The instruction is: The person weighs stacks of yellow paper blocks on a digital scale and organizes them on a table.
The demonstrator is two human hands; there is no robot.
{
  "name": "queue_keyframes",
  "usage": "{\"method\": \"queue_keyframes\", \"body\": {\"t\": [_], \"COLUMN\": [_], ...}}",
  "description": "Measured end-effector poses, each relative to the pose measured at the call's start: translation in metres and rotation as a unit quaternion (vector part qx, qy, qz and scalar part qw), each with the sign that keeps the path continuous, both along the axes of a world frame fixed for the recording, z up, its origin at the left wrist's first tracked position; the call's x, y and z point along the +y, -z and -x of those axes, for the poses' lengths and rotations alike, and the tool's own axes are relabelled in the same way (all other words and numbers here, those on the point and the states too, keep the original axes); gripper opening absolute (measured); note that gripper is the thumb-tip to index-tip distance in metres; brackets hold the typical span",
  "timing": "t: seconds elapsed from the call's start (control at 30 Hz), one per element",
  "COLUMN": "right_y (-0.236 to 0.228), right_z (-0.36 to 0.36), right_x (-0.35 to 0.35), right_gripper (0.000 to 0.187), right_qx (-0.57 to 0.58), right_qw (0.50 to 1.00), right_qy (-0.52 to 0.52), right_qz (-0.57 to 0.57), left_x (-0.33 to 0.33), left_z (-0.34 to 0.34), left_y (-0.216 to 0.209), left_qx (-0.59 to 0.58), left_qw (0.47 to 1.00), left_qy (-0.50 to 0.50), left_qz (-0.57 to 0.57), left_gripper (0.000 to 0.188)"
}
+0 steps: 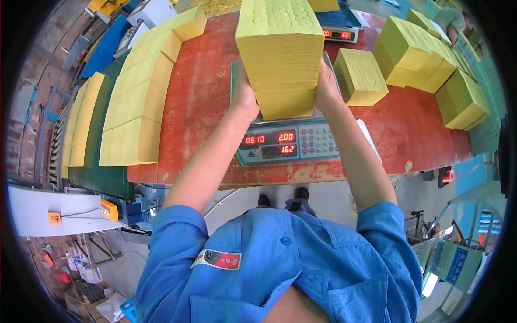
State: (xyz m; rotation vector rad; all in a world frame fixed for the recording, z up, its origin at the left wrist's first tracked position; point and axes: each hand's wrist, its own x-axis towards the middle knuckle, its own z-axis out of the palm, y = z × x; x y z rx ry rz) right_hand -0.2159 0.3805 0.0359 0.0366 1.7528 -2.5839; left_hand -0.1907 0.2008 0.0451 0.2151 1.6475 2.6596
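Observation:
A tall stack of yellow paper (pixel 283 67) with a pattern of curved marks on its top stands upright between my hands. My left hand (pixel 246 99) presses its left side and my right hand (pixel 326 89) its right side; the stack hides most of my fingers. Beneath it is a digital scale (pixel 318 148) with lit red digits and a keypad, its pan largely covered. I cannot tell whether the stack's full weight rests on the pan. Just right of my right hand sits a shorter yellow paper stack (pixel 361 78).
The red worktable (pixel 199 91) carries rows of yellow stacks (pixel 137 102) at left and more stacks (pixel 414 54) at right. A second scale (pixel 340 35) stands behind. A green strip (pixel 102 156) runs along the left, and a person's arm (pixel 451 21) shows at far right.

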Motion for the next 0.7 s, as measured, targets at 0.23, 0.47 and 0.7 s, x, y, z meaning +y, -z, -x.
{"method": "queue_keyframes", "body": {"t": [0.23, 0.47, 0.7], "right_y": [-0.002, 0.010, 0.140], "right_z": [-0.011, -0.106, -0.163], "right_x": [0.011, 0.130, 0.267], "right_gripper": [0.062, 0.027, 0.023], "right_qx": [0.040, 0.140, 0.026], "right_qw": [0.999, 0.960, 0.781], "right_qy": [-0.008, 0.163, 0.305], "right_qz": [0.008, -0.179, -0.544], "left_x": [-0.004, -0.184, -0.219], "left_z": [0.002, -0.108, -0.178], "left_y": [0.003, 0.107, 0.161], "left_qx": [-0.070, -0.101, -0.126], "left_qw": [0.996, 0.771, 0.480], "left_qy": [-0.042, -0.425, -0.306], "left_qz": [-0.021, 0.464, 0.812], "left_gripper": [0.062, 0.069, 0.062]}}
